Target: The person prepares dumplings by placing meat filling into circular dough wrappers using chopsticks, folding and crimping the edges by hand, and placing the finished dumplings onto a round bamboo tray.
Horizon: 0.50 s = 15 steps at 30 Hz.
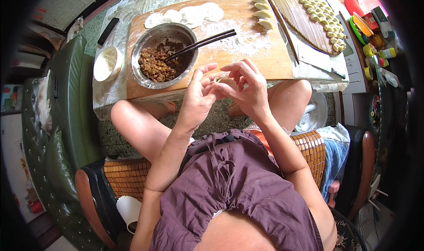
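Between my left hand (201, 93) and my right hand (250, 85) is a dumpling (226, 80), its dough folded over and its edge pinched by both hands' fingers. Both hands hover at the near edge of a floured wooden board (275, 65). Left of them on the board sits a steel bowl (139, 77) of brown minced filling (157, 65), with black chopsticks (212, 41) leaning across its rim. Round dough wrappers (212, 12) overlap in a row behind the bowl. Several folded dumplings (264, 14) line the board's far right.
A ribbed round tray (288, 7) with many dumplings (318, 14) stands at the far right, near a cleaver (314, 59). A thin wooden stick (281, 25) lies between tray and board. On the left are a flour bowl (107, 64) and a black phone-like object (108, 31).
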Available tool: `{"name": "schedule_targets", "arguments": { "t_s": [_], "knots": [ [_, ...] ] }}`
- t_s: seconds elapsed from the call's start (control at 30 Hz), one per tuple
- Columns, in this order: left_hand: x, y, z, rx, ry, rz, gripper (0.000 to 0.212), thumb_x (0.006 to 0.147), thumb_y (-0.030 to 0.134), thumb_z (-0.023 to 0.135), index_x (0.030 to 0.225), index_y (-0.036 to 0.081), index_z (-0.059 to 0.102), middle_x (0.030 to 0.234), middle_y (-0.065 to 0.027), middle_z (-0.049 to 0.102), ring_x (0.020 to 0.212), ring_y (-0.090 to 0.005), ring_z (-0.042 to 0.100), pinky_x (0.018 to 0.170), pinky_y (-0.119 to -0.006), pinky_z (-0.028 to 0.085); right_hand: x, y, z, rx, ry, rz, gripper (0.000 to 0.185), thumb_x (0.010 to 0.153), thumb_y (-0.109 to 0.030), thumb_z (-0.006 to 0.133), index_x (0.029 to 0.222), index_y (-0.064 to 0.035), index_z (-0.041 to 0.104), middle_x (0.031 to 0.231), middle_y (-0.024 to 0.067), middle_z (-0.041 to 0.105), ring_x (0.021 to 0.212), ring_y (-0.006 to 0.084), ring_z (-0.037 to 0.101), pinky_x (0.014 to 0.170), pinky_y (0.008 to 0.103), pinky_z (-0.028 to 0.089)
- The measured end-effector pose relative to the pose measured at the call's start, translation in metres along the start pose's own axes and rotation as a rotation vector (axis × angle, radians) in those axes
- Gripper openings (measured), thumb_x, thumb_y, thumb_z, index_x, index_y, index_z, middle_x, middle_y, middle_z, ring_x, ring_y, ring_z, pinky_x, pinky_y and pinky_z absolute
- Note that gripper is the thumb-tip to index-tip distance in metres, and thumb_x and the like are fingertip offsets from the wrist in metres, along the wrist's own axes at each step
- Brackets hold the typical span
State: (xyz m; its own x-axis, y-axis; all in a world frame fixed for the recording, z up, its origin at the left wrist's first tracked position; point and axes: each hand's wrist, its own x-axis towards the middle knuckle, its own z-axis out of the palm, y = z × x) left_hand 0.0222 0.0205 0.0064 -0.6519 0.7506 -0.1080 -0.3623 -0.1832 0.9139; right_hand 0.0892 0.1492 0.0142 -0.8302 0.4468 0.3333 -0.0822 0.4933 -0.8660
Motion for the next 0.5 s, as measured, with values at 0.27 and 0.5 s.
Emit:
{"name": "schedule_targets", "arguments": {
  "t_s": [0.27, 0.5],
  "knots": [
    [0.0009, -0.0095, -0.0030, 0.090, 0.061, 0.054, 0.044, 0.089, -0.005, 0.044, 0.130, 0.000, 0.030, 0.115, -0.0115, 0.053, 0.104, -0.0148, 0.055, 0.088, -0.029, 0.048, -0.0016, 0.0009, 0.0063, -0.041, 0.027, -0.059, 0.017, 0.069, -0.012, 0.074, 0.083, -0.0067, 0.067, 0.075, 0.0038, 0.052, 0.065, 0.0130, 0.050, 0.054, 0.0245, 0.040],
    [-0.0016, -0.0055, 0.0037, 0.008, 0.027, 0.004, 0.043, 0.089, -0.003, 0.046, 0.130, 0.000, 0.031, 0.113, -0.0106, 0.053, 0.103, -0.0142, 0.055, 0.089, -0.029, 0.048, -0.0008, 0.0068, 0.0018, -0.069, 0.030, -0.181, 0.016, 0.066, -0.009, 0.072, 0.081, -0.0088, 0.069, 0.074, 0.0059, 0.055, 0.070, 0.0203, 0.053, 0.064, 0.0294, 0.044]
  ]
}}
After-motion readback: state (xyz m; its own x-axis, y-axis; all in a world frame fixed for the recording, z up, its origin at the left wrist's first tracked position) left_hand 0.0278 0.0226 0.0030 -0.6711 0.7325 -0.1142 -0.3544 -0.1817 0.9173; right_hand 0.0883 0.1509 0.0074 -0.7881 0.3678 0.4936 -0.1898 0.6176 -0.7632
